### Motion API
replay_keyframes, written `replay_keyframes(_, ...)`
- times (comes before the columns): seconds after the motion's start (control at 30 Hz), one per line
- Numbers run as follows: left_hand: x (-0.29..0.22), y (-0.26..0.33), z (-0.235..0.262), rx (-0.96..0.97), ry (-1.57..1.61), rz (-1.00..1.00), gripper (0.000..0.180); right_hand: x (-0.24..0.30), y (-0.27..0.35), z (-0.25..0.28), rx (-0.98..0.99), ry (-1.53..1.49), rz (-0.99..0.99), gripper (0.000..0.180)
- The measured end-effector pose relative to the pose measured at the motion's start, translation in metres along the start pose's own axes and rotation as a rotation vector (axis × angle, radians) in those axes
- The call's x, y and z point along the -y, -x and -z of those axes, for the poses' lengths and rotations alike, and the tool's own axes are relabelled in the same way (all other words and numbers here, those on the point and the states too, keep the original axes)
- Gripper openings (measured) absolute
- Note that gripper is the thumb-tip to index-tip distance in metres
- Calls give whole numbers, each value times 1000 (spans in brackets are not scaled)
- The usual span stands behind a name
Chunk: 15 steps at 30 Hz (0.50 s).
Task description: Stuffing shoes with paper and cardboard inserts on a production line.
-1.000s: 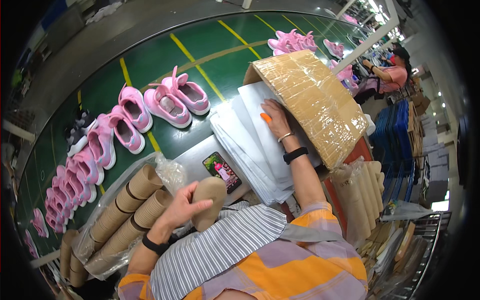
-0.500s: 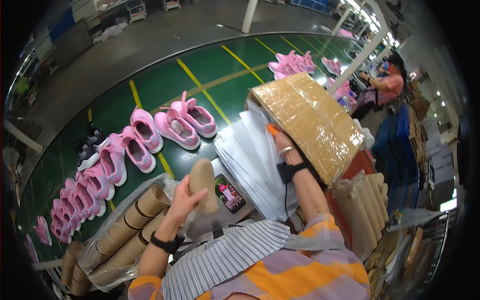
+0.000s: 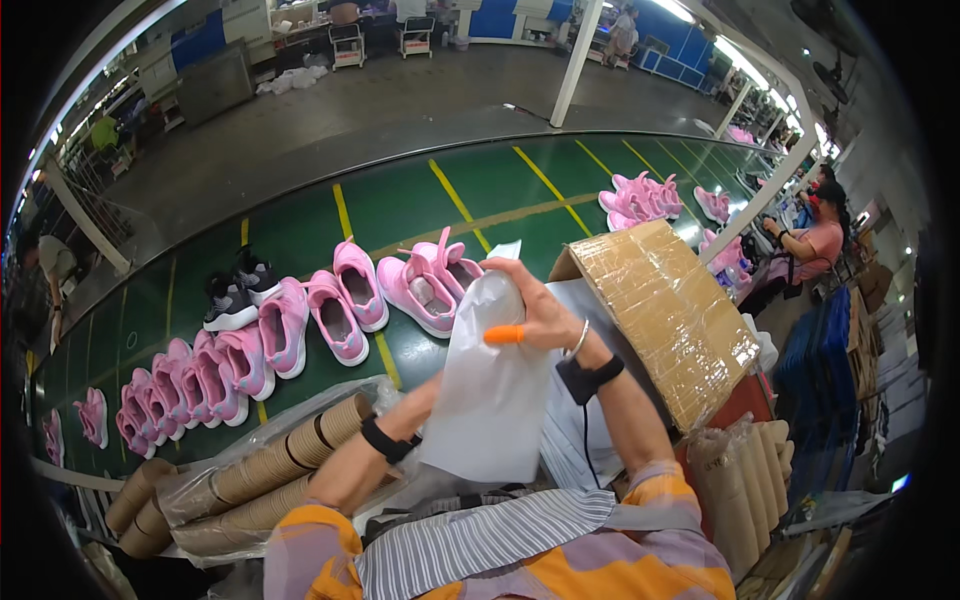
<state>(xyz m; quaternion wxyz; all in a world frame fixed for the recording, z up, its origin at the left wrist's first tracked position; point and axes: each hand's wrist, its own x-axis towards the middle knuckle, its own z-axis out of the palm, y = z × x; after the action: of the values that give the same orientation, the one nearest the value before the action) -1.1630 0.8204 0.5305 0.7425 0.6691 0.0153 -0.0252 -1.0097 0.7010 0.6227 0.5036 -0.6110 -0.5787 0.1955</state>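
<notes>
White sheet point(image 3: 490, 400) pinched under right hand point(image 3: 535, 310) fingers, covering left hand

This is a shoe factory floor. Pink shoes point(image 3: 345, 310) line a long green conveyor belt point(image 3: 420, 205). Another worker point(image 3: 815, 240) sits beside it.

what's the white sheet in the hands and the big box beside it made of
White sheet: looks like thin tissue paper or soft plastic film, matte and slightly translucent, draping limp. Big box: brown corrugated cardboard, its top glossy as if covered in clear packing tape.
</notes>
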Motion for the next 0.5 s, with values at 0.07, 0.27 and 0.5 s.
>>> replay_keyframes(0.07, -1, 8, 9, 387, -422, 77, 46, -1, -16, 5, -5, 541, 61, 70)
replay_keyframes(0.27, 24, 22, -69, 708, -270, 64, 84, -6, -21, -16, -683, 562, 144, 68)
replay_keyframes(0.5, -18, -48, 1, -208, 1131, -143, 34, 29, -3, -45, -849, 25, 144, 80)
